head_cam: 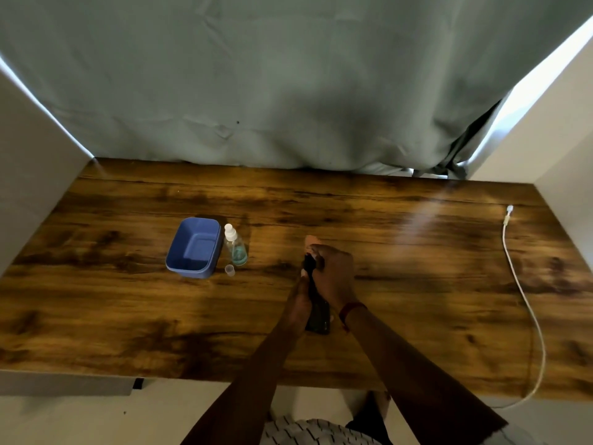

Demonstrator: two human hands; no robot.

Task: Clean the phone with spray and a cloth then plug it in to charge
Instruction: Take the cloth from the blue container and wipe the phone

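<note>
Grey-green curtain hangs behind the wooden table (417, 252), with pale walls closing in on either side. Both hands work over the phone (318, 317), a dark slab lying near the front middle of the table. The left hand (300, 303) lies along the phone's left edge, fingers closed against it to steady it. The right hand (333, 274) is curled over the phone's far end, pinching a dark cloth (309, 263) that bunches up between the fingers; how much cloth touches the phone I cannot tell, as the hands hide it. A red band (351, 308) circles the right wrist.

Both forearms reach out from the near edge and meet in a narrow V over the phone, wrists low.

Left of the phone and well apart stands a clear spray bottle (236, 245) with a little greenish liquid, its small cap (229, 270) off just in front of it, and a blue plastic tub (194, 247) touching or nearly touching the bottle's far side. Far to the right of the phone a white charging cable (526, 303) trails along the table, plug end away from the person.

I judge the phone stiff, smooth and likely slippery once damp, best held by its long edges. The cloth is soft and light.
</note>
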